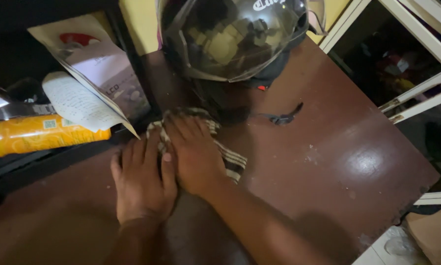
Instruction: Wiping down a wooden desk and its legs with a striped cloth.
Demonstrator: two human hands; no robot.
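Hands flat: left hand [142, 179] and right hand [196, 152] press striped cloth [230, 162], grip open; helmet [230, 39] close, hard push might nudge it along worktop [328, 147].

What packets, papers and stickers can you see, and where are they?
Orange can: lying on its side at the far left, small pale label squares.
White printed paper: curled, above the can.
Glossy package: upper left, white and lilac with a red patch.
Helmet: top centre, dark, white sticker lettering.

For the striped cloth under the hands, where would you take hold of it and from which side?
Probably by the free corner of the striped cloth, coming from the right. That end lies flat and uncovered on the brown table, while the right hand and left hand press down the rest.
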